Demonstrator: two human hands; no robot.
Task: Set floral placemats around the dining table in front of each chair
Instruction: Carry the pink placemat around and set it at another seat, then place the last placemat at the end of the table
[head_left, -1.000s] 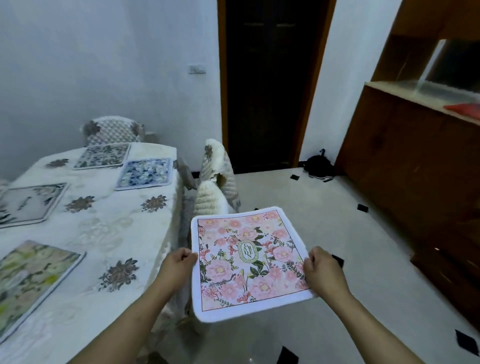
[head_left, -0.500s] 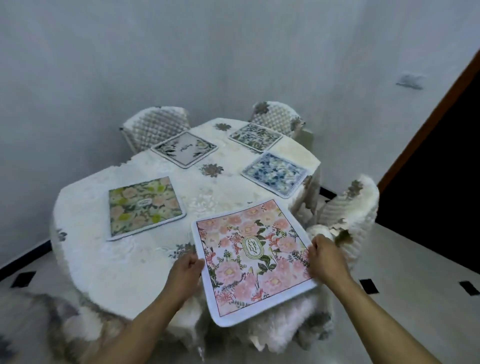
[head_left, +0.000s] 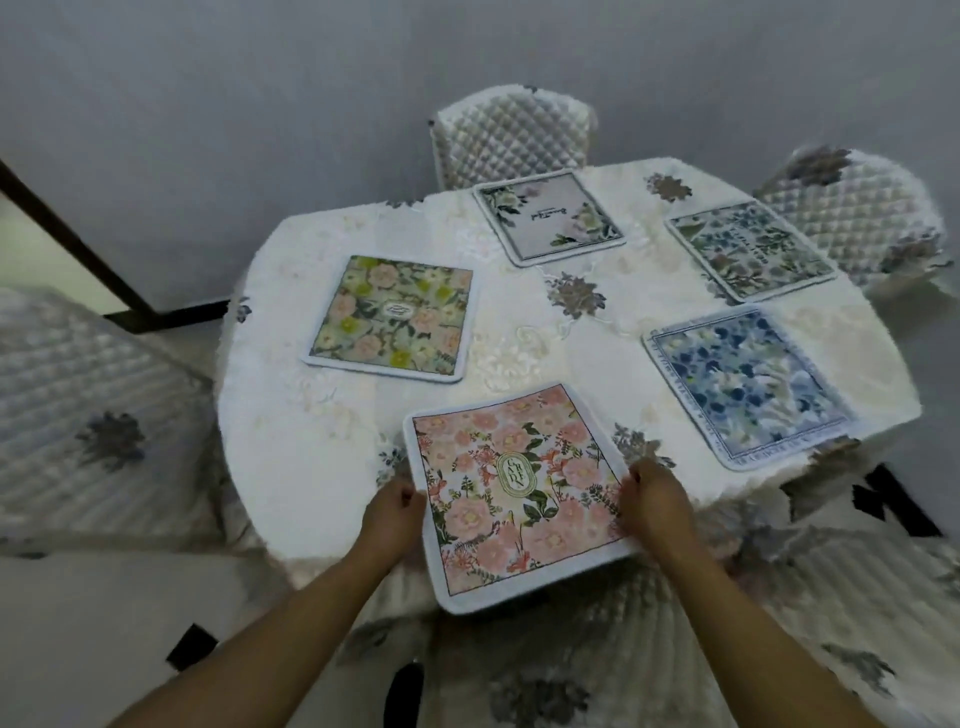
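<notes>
We are standing over the dining table (head_left: 519, 332), its white embroidered cloth spread beyond both hands, and our main worry begins there: the cloth hangs loose over the near edge, so if we push the mat forward rather than lower it, we could ruck the fabric and drag the neighbouring mats out of line. Just past our hands we hold the pink placemat (head_left: 514, 488), tilted and skewed, its far half over the tabletop and its near corner jutting out past the table edge toward us; let go now and we judge it would tip and slide off onto the chair seat (head_left: 649, 623) below our wrists. Beyond the left hand lies the green placemat (head_left: 395, 319), and beyond the right hand the blue placemat (head_left: 748, 384), whose near edge already sits at the table's rim; a careless sweep of the right forearm could knock it over. Two more mats lie farther off, before the quilted chairs. The left hand (head_left: 395, 512) pinches the pink mat's left edge, fingers curled under it; the right hand (head_left: 657, 501) grips the right edge likewise. An uneven release would leave the mat crooked to the chair.
</notes>
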